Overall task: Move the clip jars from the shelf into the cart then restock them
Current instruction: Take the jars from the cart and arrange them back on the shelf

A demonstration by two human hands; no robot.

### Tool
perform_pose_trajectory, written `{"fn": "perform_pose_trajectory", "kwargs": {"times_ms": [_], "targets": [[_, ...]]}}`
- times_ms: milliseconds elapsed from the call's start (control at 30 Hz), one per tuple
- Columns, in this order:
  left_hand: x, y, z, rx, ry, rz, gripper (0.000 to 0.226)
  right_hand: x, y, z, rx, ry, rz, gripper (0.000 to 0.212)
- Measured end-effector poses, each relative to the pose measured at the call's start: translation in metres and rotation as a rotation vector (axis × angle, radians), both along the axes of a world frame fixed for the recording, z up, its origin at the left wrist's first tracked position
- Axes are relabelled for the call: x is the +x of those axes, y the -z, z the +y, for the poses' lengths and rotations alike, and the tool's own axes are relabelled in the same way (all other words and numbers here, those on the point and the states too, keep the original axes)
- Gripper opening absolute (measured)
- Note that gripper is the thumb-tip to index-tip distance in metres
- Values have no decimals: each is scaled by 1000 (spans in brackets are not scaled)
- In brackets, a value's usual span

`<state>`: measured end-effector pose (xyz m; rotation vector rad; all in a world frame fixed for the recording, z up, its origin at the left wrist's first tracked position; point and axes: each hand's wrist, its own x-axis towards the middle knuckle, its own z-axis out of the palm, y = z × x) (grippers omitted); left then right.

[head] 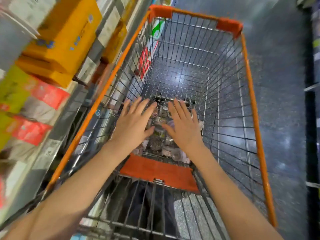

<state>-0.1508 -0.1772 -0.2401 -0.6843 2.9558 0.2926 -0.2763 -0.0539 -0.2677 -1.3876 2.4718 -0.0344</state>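
There is a single head-worn, wide-angle view, looking steeply down and forward from just above the near end of a wire shopping cart (256,108), so the basket fills the middle of the frame and runs away toward the far end. Both forearms enter from the near edge, and the left hand (133,122) and right hand (183,127) lie close under the lens. The shelf (57,49) runs along the left side, and the speckled floor (280,66) lies to the right. Straight lines bow near the edges, and the left side is blurred.
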Motion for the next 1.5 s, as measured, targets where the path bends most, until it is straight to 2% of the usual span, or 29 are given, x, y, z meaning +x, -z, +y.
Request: {"fn": "perform_pose_trajectory", "kwargs": {"times_ms": [200,400,767,933,1067,1267,1500], "targets": [[-23,43,-10,112,45,-131,72,-16,48,16,50,71,-58,70],[-31,92,-10,179,102,-177,73,-22,101,30,177,107,-119,70],[-17,176,-9,265,127,-314,68,-43,182,39,168,128,-173,69],[-2,193,-11,291,71,-312,67,-50,203,28,164,86,-175,66],[6,200,-12,307,63,-303,68,-52,214,19,160,135,-163,73],[9,205,-12,315,34,-286,67,-46,218,11,100,158,-119,66],[20,208,-12,319,24,-280,67,-47,219,14,25,231,-169,62]]}}
